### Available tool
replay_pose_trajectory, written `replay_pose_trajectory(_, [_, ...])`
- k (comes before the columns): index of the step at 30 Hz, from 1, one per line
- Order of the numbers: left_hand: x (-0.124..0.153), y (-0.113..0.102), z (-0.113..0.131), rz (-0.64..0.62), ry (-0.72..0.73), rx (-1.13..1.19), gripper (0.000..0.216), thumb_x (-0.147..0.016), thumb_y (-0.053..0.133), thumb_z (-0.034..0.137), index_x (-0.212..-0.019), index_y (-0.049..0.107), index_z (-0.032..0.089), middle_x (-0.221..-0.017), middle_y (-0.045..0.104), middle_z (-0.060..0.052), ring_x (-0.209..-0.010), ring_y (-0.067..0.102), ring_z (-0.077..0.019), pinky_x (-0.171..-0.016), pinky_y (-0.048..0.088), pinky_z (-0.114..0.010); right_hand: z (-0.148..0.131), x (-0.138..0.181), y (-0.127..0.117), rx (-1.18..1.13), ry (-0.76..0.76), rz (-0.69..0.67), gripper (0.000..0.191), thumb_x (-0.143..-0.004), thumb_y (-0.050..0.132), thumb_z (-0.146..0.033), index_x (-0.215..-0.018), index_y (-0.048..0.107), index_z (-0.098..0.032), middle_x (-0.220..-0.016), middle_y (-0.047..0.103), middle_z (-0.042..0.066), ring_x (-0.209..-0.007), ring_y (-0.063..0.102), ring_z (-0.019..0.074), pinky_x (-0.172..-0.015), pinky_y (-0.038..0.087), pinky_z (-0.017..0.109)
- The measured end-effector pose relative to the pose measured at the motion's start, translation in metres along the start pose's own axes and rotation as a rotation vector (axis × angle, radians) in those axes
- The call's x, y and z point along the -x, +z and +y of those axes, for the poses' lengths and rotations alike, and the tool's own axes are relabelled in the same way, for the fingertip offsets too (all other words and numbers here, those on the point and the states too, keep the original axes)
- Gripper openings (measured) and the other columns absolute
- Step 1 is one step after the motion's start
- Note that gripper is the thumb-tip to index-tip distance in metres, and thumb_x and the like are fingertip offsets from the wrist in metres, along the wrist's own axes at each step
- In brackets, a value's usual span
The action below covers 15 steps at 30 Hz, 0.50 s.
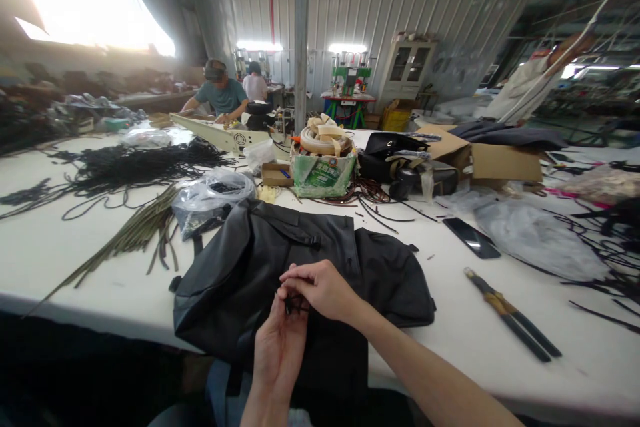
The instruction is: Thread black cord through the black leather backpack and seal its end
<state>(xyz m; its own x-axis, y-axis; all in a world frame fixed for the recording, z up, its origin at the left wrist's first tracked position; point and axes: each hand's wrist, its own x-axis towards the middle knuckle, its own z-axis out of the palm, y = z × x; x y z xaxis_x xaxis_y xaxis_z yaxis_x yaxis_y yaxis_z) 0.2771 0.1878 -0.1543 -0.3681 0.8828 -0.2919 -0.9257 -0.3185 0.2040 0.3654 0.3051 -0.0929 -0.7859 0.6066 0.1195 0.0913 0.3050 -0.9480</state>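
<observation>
A dark grey bag (pixel 260 260) lies flat on the white table (pixel 60 253) at its near edge. My left hand (pixel 277 347) is raised over the bag's lower part, palm toward me, and its fingers hold a small black cord piece (pixel 291 303). My right hand (pixel 323 287) comes in from the right, and its fingertips pinch the same black piece right against the left fingers. Both hands meet above the bag. A black strap with a buckle (pixel 300 235) runs across the bag's upper part.
Black-handled pliers (pixel 510 313) and a dark phone (pixel 471 237) lie to the right. Piles of black cords (pixel 140 163), olive straps (pixel 135 233), plastic bags (pixel 213 197), a green box of tape rolls (pixel 324 170) and cardboard boxes (pixel 500 160) fill the back. Two people (pixel 223 93) work at a far table.
</observation>
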Motion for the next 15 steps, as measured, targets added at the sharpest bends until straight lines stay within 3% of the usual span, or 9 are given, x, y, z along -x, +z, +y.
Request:
replay_pose_trajectory(3, [-0.001, -0.004, -0.003, 0.034, 0.000, 0.030, 0.039, -0.113, 0.050, 0.017, -0.101, 0.087, 0.017, -0.112, 0.085, -0.010, -0.114, 0.079, -0.0201, -0.115, 0.060, -0.036, -0.010, 0.006, -0.007, 0.066, -0.069, -0.026, 0.025, -0.107, 0.067, -0.032, -0.109, 0.088, -0.020, -0.102, 0.087, 0.007, -0.091, 0.082, 0.0219, -0.085, 0.062, 0.030])
replay_pose_trajectory(6, [-0.001, -0.008, -0.002, 0.002, -0.045, 0.025, 0.038, -0.113, 0.049, 0.015, -0.129, 0.084, 0.019, -0.127, 0.084, -0.011, -0.127, 0.076, -0.0215, -0.115, 0.060, -0.032, -0.018, 0.012, -0.009, 0.287, -0.197, -0.072, 0.017, -0.100, 0.081, -0.035, -0.109, 0.088, -0.022, -0.105, 0.086, 0.007, -0.096, 0.080, 0.0230, -0.088, 0.058, 0.030])
replay_pose_trajectory(8, [-0.001, -0.009, 0.000, -0.026, -0.081, 0.021, 0.044, -0.113, 0.048, 0.015, -0.148, 0.074, 0.023, -0.137, 0.081, -0.011, -0.138, 0.072, -0.0229, -0.116, 0.059, -0.030, -0.020, 0.016, -0.006, 0.388, -0.206, -0.087, 0.029, -0.090, 0.093, -0.035, -0.116, 0.088, -0.023, -0.106, 0.087, 0.007, -0.096, 0.080, 0.0248, -0.088, 0.057, 0.031])
replay_pose_trajectory(11, [0.002, -0.006, 0.001, 0.008, -0.084, 0.012, 0.048, -0.114, 0.048, 0.015, -0.157, 0.066, 0.025, -0.143, 0.079, -0.011, -0.142, 0.069, -0.0241, -0.116, 0.059, -0.030, -0.021, 0.021, 0.001, 0.294, -0.132, -0.060, 0.038, -0.087, 0.093, -0.024, -0.125, 0.086, -0.024, -0.107, 0.087, 0.005, -0.096, 0.081, 0.0246, -0.090, 0.058, 0.030])
replay_pose_trajectory(15, [0.007, 0.005, 0.000, 0.089, -0.028, -0.005, 0.042, -0.113, 0.049, 0.013, -0.147, 0.074, 0.017, -0.137, 0.080, -0.016, -0.129, 0.077, -0.0222, -0.110, 0.063, -0.028, -0.020, 0.023, 0.005, 0.044, -0.057, -0.063, 0.034, -0.091, 0.081, -0.016, -0.124, 0.087, -0.023, -0.109, 0.088, 0.004, -0.099, 0.083, 0.0241, -0.093, 0.061, 0.031])
